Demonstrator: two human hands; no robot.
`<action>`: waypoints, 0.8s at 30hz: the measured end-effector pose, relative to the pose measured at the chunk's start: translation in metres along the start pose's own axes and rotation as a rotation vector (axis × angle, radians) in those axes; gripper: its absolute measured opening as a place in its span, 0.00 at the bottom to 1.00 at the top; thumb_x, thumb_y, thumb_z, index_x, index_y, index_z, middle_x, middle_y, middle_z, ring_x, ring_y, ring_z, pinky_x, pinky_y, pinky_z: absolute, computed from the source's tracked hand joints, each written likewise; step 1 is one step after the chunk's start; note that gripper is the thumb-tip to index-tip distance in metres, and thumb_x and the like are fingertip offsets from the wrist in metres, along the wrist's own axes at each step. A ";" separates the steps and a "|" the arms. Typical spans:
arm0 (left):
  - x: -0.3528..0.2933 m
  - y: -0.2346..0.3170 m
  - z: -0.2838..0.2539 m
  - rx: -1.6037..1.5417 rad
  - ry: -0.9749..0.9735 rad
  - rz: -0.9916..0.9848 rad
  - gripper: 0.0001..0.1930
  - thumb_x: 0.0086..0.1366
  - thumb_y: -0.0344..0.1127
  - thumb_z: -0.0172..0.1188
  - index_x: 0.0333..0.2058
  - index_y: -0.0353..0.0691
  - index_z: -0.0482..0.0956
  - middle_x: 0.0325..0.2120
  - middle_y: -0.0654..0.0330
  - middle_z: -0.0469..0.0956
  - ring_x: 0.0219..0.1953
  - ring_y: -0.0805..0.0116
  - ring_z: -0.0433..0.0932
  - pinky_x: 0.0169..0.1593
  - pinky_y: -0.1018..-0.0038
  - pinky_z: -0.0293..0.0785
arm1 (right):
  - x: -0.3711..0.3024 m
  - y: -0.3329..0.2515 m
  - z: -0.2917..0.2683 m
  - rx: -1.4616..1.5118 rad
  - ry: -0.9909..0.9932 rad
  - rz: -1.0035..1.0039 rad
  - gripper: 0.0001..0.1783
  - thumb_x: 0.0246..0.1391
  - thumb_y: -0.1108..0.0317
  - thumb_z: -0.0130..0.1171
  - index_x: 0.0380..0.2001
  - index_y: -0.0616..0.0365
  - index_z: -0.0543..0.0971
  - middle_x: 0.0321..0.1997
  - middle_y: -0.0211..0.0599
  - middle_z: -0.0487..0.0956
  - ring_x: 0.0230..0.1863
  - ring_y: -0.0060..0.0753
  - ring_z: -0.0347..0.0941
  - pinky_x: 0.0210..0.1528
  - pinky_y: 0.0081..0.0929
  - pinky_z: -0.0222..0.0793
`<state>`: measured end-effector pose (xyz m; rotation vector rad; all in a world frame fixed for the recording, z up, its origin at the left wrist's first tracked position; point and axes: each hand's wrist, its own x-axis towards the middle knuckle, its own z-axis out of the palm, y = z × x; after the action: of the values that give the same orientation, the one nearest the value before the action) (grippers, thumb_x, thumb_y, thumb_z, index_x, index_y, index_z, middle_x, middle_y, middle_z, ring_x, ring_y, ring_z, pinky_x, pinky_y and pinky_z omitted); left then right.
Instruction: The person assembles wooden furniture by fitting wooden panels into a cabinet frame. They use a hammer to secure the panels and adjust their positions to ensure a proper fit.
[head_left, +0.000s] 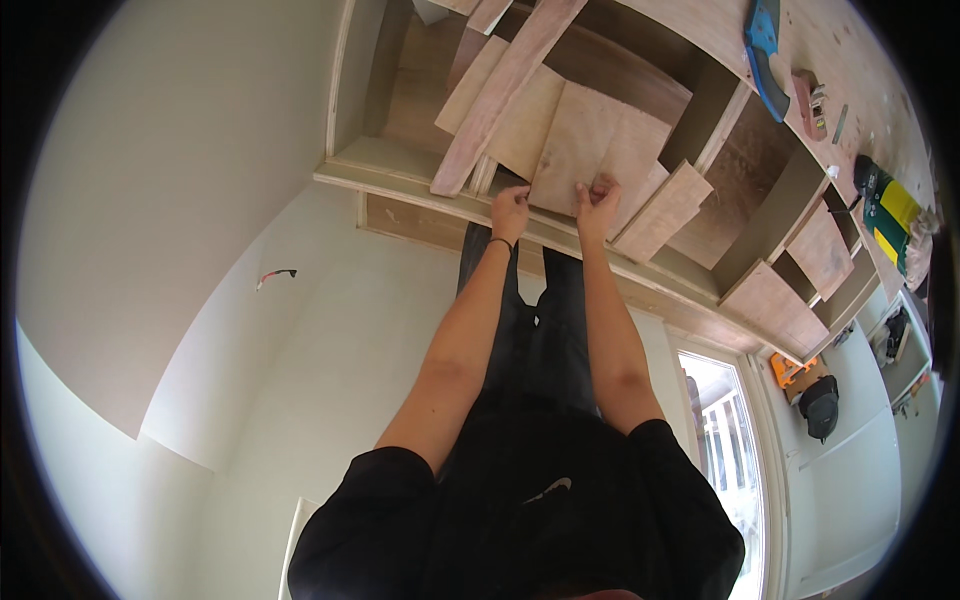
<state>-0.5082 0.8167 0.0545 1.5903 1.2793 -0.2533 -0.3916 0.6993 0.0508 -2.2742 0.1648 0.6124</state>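
A square light wooden board lies tilted across the openings of a wooden cabinet frame in front of me. My left hand, a dark band at its wrist, is closed with its fingertips at the board's near left corner. Over the board's near edge is my right hand, fingers curled and thumb toward the board; whatever they may hold is too small to make out. A long narrow plank slants across the frame to the left of the board. To the right rests a smaller wood piece.
More wood offcuts lie over the frame's right end. On the worktop beyond are a blue-handled saw, a hand plane and a green-yellow cordless drill. Wires stick out of the left wall. A glazed door stands at right.
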 end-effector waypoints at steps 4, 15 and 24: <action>0.005 0.020 -0.002 0.035 0.013 0.017 0.16 0.61 0.24 0.55 0.47 0.34 0.81 0.41 0.45 0.79 0.45 0.47 0.78 0.51 0.62 0.74 | 0.009 0.005 0.004 -0.017 -0.031 -0.035 0.26 0.49 0.69 0.70 0.51 0.59 0.73 0.36 0.40 0.75 0.34 0.35 0.74 0.41 0.34 0.72; 0.042 0.060 0.013 -0.033 0.090 0.150 0.14 0.61 0.24 0.56 0.46 0.32 0.80 0.40 0.45 0.77 0.43 0.48 0.79 0.49 0.62 0.74 | 0.004 -0.006 0.008 -0.132 0.039 -0.054 0.34 0.47 0.61 0.74 0.57 0.52 0.72 0.33 0.36 0.74 0.31 0.31 0.72 0.37 0.32 0.72; 0.048 0.056 0.011 -0.072 0.087 0.120 0.12 0.60 0.24 0.59 0.43 0.31 0.81 0.40 0.47 0.80 0.40 0.55 0.81 0.48 0.66 0.76 | 0.002 -0.013 0.008 -0.186 0.040 -0.041 0.33 0.49 0.61 0.71 0.59 0.46 0.72 0.37 0.41 0.75 0.35 0.42 0.74 0.40 0.39 0.73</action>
<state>-0.4387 0.8416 0.0485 1.6244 1.2399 -0.0625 -0.3895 0.7146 0.0536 -2.4640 0.0827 0.5825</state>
